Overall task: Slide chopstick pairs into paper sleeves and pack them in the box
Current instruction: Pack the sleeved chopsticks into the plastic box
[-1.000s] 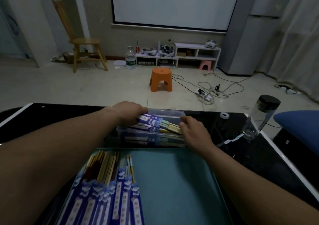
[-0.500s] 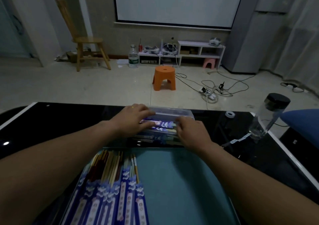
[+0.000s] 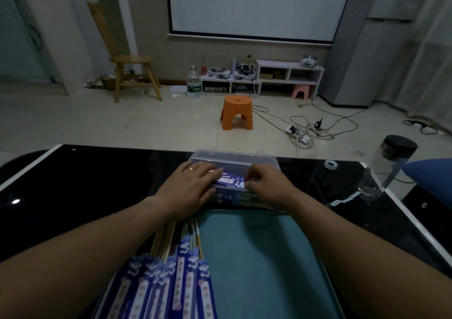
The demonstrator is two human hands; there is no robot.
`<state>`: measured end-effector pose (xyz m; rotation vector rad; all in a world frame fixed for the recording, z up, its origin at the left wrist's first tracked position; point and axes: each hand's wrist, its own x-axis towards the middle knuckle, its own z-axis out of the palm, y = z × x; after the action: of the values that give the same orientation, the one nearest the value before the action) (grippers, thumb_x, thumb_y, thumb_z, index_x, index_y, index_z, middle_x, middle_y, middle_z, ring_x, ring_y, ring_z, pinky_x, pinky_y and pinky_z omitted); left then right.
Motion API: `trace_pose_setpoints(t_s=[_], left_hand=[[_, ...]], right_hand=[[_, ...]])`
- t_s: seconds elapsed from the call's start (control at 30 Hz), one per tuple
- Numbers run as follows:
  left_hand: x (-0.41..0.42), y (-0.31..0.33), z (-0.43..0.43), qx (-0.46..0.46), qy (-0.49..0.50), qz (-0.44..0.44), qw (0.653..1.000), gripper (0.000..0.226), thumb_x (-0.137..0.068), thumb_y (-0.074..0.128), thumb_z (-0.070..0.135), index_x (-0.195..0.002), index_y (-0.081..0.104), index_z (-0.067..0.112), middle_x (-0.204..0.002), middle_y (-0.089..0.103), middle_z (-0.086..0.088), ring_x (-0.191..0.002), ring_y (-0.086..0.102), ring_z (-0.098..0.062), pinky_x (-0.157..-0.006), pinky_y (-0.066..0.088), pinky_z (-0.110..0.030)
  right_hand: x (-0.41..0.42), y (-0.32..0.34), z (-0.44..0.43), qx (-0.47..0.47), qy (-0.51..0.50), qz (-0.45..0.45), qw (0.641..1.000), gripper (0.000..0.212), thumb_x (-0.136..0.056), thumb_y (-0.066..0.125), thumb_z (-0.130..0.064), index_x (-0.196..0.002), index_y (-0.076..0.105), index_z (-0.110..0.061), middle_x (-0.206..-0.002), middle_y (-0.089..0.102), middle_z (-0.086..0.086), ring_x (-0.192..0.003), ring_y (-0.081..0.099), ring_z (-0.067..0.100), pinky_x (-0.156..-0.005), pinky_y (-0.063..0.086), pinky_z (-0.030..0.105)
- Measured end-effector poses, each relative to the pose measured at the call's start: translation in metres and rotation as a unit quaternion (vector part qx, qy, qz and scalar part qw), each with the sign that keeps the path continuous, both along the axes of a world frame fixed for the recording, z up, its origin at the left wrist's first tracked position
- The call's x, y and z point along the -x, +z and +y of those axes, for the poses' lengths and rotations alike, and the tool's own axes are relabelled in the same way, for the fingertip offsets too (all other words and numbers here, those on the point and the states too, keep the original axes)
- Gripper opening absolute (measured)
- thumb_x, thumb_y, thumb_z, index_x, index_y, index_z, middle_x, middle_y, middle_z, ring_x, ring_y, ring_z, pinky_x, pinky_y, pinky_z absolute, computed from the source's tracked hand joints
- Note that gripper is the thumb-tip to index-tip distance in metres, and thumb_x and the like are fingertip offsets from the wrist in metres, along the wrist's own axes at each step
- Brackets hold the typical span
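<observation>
A clear plastic box (image 3: 234,158) stands on the black table beyond a teal mat (image 3: 259,257). Sleeved chopstick pairs (image 3: 230,180) in blue patterned paper lie inside it. My left hand (image 3: 189,187) lies flat on the box's left part, its fingers pressing the sleeved pairs down. My right hand (image 3: 267,185) rests on the box's right end with fingers curled at the pairs' ends; whether it pinches them is hidden. Several more sleeved chopsticks (image 3: 171,277) lie fanned on the mat's near left, wooden tips pointing away from me.
A clear bottle with a black cap (image 3: 386,167) stands at the table's right, a tape roll (image 3: 330,164) lies behind the box to the right, and a blue cushion (image 3: 433,174) sits at the right edge. An orange stool (image 3: 237,112) and cables lie on the floor beyond.
Both hands lowered the sleeved pair into the box. My left hand flattened from gripping to pressing, and my right hand moved onto the box's right end.
</observation>
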<state>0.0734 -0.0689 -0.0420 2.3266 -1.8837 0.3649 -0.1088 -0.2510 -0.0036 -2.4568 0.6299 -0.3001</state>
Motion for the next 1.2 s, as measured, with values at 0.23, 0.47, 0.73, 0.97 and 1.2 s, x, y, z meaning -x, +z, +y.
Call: trace_pose_setpoints(t_s=[0.23,0.47,0.73,0.97,1.2], left_hand=[[-0.004,-0.005,0.001,0.029,0.000,-0.002,1.000,0.042,-0.107,0.047,0.041,-0.147,0.053,0.032,-0.147,0.058,0.002,-0.132,0.054,-0.022,-0.114,0.038,-0.041],[0.008,-0.003,0.005,0.055,-0.027,-0.025,0.998,0.044,-0.100,0.054,0.038,-0.143,0.056,0.029,-0.132,0.065,0.003,-0.118,0.060,-0.022,-0.109,0.042,-0.041],[0.035,0.022,0.052,0.133,0.108,0.132,0.976,0.036,-0.096,0.061,0.032,-0.130,0.062,0.021,-0.125,0.064,-0.004,-0.112,0.062,-0.027,-0.094,0.052,-0.044],[0.106,0.001,0.153,0.025,0.297,0.284,0.911,0.016,-0.097,0.055,0.038,-0.093,0.064,0.025,-0.097,0.072,0.000,-0.090,0.068,-0.023,-0.077,0.054,-0.033],[0.139,-0.007,0.153,0.030,0.303,0.355,0.884,0.024,-0.099,0.052,0.018,-0.118,0.067,0.018,-0.121,0.067,-0.005,-0.107,0.064,-0.023,-0.083,0.048,-0.032]], right_hand=[[0.003,-0.001,0.000,-0.048,0.008,-0.014,0.999,0.011,-0.096,0.067,-0.013,-0.089,0.069,-0.021,-0.095,0.066,-0.008,-0.087,0.060,0.001,-0.066,0.044,0.016],[-0.004,-0.002,-0.004,-0.098,0.003,0.007,0.995,0.009,-0.097,0.069,-0.018,-0.094,0.077,-0.021,-0.098,0.074,-0.004,-0.090,0.066,0.007,-0.071,0.048,0.023],[0.025,-0.001,0.062,0.015,-0.092,-0.143,0.985,0.016,-0.095,0.060,-0.024,-0.081,0.064,-0.017,-0.080,0.064,-0.004,-0.072,0.059,0.012,-0.064,0.047,0.032],[0.049,-0.013,0.165,-0.120,-0.053,0.228,0.965,0.032,-0.096,0.064,-0.037,-0.091,0.062,-0.005,-0.090,0.066,0.015,-0.076,0.068,0.030,-0.057,0.051,0.030],[0.016,-0.027,0.224,-0.064,-0.087,0.274,0.956,0.035,-0.085,0.071,-0.037,-0.110,0.068,-0.012,-0.114,0.067,0.010,-0.106,0.066,0.030,-0.080,0.054,0.034]])
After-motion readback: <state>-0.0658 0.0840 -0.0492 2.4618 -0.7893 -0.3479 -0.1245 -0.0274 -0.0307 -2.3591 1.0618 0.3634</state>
